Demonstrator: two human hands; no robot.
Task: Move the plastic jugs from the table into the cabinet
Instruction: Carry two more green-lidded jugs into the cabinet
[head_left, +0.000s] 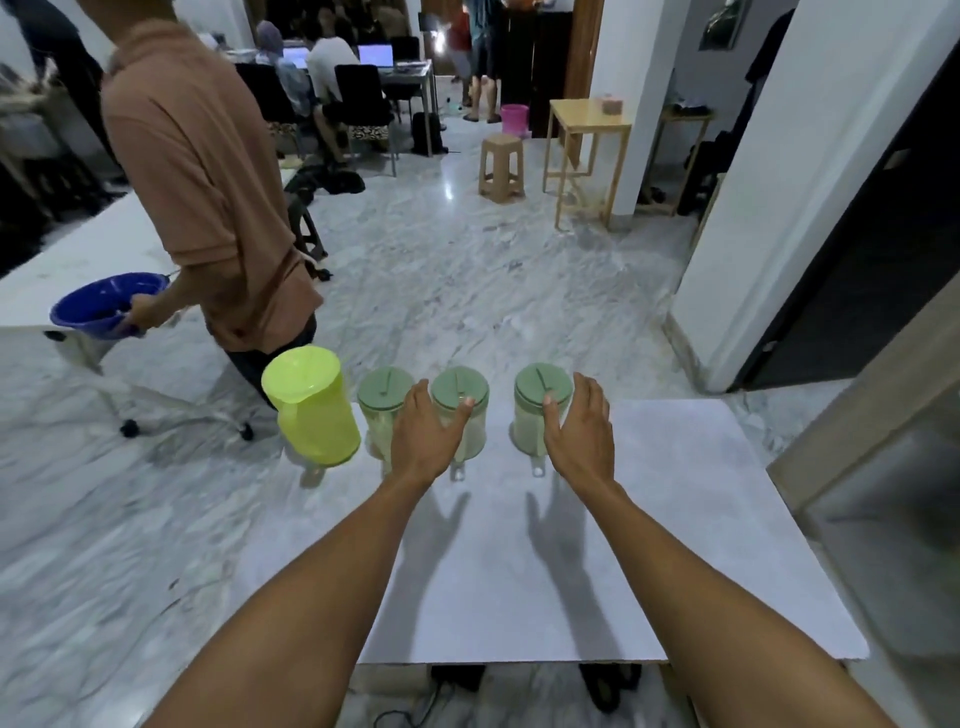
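Note:
Along the far edge of the white table (675, 545) stand several plastic jugs: a yellow-green open jug (311, 410) at the left, then three clear jugs with green lids (382, 410) (465, 395) (537, 410). My left hand (426, 436) reaches between the two middle jugs, fingers spread, thumb touching the middle lidded jug. My right hand (582, 431) is at the right side of the rightmost lidded jug, thumb on its lid edge, fingers apart. Neither hand has closed on a jug. No cabinet interior shows clearly.
A person in a brown shirt (208, 171) stands just beyond the table's left corner holding a blue bowl (104, 306) over another white table. A dark doorway (857, 260) and a glass-fronted panel (883, 519) are at the right. Stool and wooden table stand farther back.

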